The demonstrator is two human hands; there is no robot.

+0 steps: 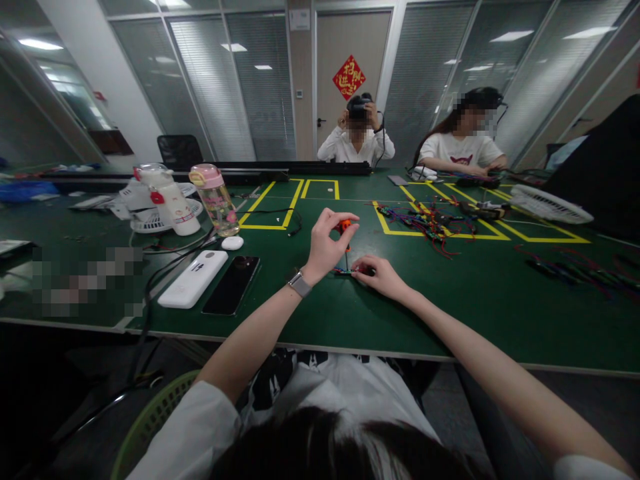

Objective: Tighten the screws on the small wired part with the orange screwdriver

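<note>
My left hand (327, 243) is closed on the orange handle of a screwdriver (346, 227), thumb and forefinger at its upper part. The screwdriver stands nearly upright, its dark shaft reaching down to a small circuit board (344, 271) on the green table. Low on the table, my right hand (380, 275) has its fingertips closed at the board's right end. The tip of the shaft and whatever it touches are too small to make out.
Left of my hands lie a white power bank (193, 280), a black phone (231, 285) and a white earbud case (233, 243). Two bottles (215, 200) and a white fan (150, 217) stand behind. Wired boards (425, 223) are heaped right. Two people sit opposite.
</note>
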